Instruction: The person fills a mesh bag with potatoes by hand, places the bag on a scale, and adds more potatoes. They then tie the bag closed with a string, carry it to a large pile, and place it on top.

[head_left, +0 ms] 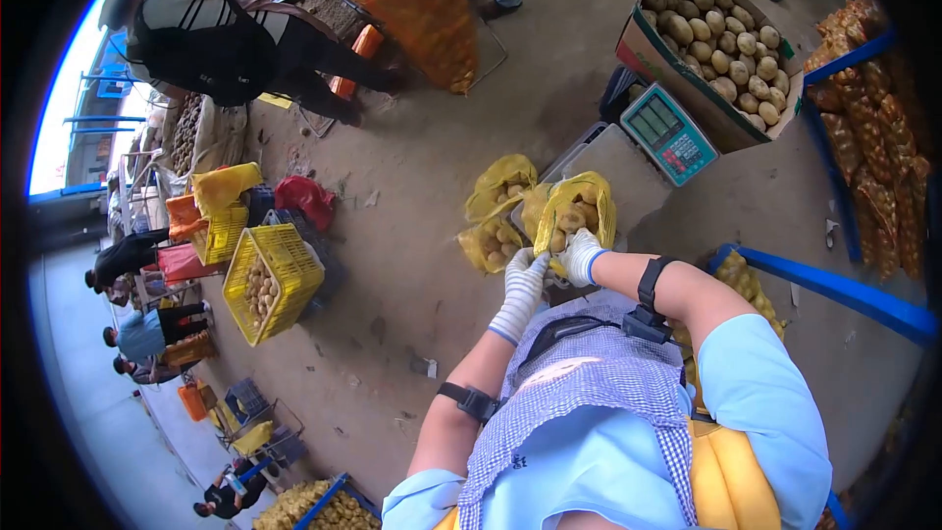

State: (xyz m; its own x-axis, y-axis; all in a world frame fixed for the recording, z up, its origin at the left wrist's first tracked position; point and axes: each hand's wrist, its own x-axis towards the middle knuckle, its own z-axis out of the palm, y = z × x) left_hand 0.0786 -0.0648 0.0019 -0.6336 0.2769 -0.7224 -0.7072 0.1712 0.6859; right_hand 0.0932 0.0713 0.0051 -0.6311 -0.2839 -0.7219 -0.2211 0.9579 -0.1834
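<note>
My left hand (523, 285), in a white knitted glove, pinches the near edge of a yellow mesh bag (608, 221) with potatoes in it. My right hand (581, 253), gloved the same way, is closed at the bag's near side, close to the left one; its fingertips are partly hidden. The bag's mouth gapes and potatoes (573, 220) show inside. Two more yellow mesh bags of potatoes, one lower (491, 243) and one farther off (500, 186), stand just left of it. A green digital scale display (669, 133) rises beyond the bags, beside a grey platform (628, 175).
A large cardboard box (643, 61) full of potatoes stands beyond the scale. Blue metal bars (834, 290) and stacked mesh sacks (868, 147) line the right. A yellow crate (294, 270) of potatoes sits at left. A person in dark trousers (314, 64) bends near an orange sack (417, 15).
</note>
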